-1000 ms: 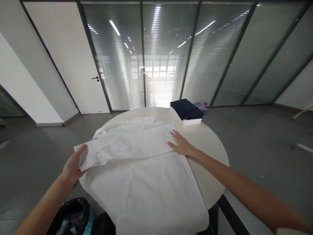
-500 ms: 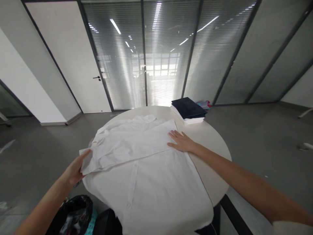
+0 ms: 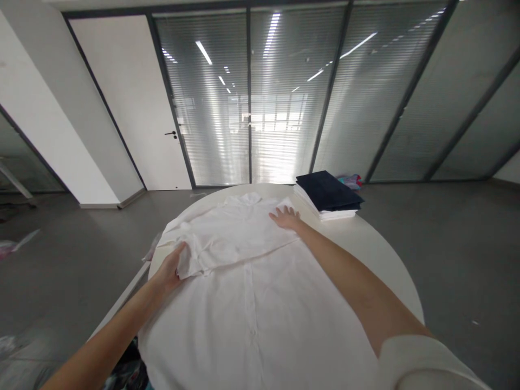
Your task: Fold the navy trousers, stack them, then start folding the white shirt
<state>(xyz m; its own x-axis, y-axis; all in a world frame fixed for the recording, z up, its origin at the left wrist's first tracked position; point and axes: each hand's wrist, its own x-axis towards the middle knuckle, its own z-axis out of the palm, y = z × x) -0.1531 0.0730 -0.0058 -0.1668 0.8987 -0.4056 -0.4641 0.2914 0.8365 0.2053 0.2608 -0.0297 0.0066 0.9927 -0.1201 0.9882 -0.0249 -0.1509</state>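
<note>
A white button-up shirt (image 3: 284,303) lies spread over the round table, its collar at the far side and its hem hanging toward me. One sleeve is laid across the chest. At the left, my left hand (image 3: 169,269) grips the bunched end of that sleeve, thumb on top and the other fingers mostly hidden beneath. My right hand (image 3: 286,218) rests on the cloth near the right shoulder, palm down with fingers spread, holding nothing.
On the table's (image 3: 377,254) far right sits a stack of white folded cloth or boards topped by a dark navy folder-like piece (image 3: 329,190). A dark bin bag (image 3: 125,368) is partly visible below left. Glass partitions and a white door (image 3: 134,103) stand behind.
My left hand has drawn the sleeve end inward to the right and slightly up. My right hand has slid a little up toward the shoulder. The view has shifted slightly.
</note>
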